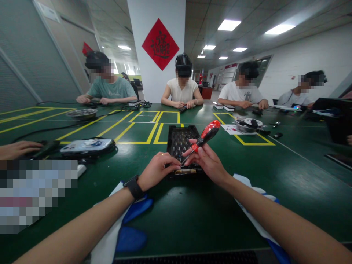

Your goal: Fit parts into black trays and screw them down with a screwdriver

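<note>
Two hands, head view: both were at a black tray (168,141) set back from the near edge of the green desk (220,223).
Right hand (213,161): its fingers were closed around a red-and-black screwdriver (210,132), low on the handle, with the shaft slanting down toward the tray's near end.
Left hand (159,167): thumb and forefinger came together beside the screwdriver's tip; whether they pinched anything could not be told.
Left wrist: it wore a black watch (134,187).
Tray: many small pieces (177,141) lay inside, and a gold-coloured strip (185,171) ran along its near end.
Gloves: a white-and-blue left glove (137,212) and a similar right glove (242,180) lay beneath the forearms, by the desk's near edge.
Left of the tray: a pale, phone-like device (88,145) lay near another person's hand (20,149).
Far edge of the desk: four co-workers (183,90) sat along it, two metal bowls (82,114) standing nearer than they were.
</note>
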Demonstrator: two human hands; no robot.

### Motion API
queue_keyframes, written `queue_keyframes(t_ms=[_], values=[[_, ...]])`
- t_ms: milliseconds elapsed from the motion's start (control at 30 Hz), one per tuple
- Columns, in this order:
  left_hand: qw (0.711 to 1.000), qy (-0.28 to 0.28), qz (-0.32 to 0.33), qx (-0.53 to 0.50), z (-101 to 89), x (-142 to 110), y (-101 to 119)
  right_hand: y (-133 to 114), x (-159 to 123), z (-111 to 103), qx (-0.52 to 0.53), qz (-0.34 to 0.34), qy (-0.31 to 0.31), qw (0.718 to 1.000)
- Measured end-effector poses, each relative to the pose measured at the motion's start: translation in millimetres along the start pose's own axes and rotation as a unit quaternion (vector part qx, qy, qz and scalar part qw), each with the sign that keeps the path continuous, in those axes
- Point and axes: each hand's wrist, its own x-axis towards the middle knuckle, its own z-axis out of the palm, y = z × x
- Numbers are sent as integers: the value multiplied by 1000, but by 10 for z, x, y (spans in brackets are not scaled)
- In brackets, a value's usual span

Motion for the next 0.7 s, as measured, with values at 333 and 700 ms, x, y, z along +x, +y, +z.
queue_keyframes(t_ms=[333, 700], values=[[999, 35, -38, 11, -20, -3, 44, 2, 3, 2, 9, -2, -3, 1000], [1000, 14, -21, 11, -18, 5, 49, 16, 10, -7, 8, 1, 8, 1000]])
